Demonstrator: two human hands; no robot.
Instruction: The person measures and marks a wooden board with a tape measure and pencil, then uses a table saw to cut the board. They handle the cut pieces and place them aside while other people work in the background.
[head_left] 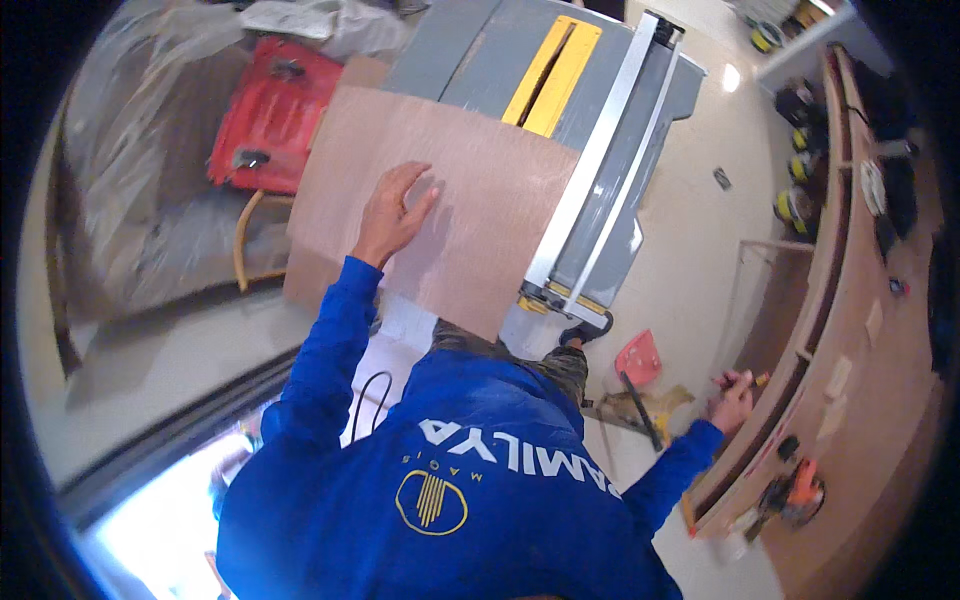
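Note:
My left hand (395, 215) is open over a thin brown plywood sheet (480, 210), thumb and fingers apart; I cannot tell whether it touches. The sheet lies over the near part of a grey table saw (440, 50). Its far edge is close to the yellow slotted insert (552, 75), and its right edge is along the silver rip fence (595, 150). Out to the right, my right hand (732, 402) is closed beside a wooden bench. A small yellow-orange tip shows at its fingers; the thing itself is too small to name.
A red plastic chair (275, 115) and plastic-covered furniture (150, 170) stand at the left. Along the right runs the wooden bench (850, 400), with an orange power tool (800, 490) on it. A red dustpan (638, 357) lies on the floor near my feet.

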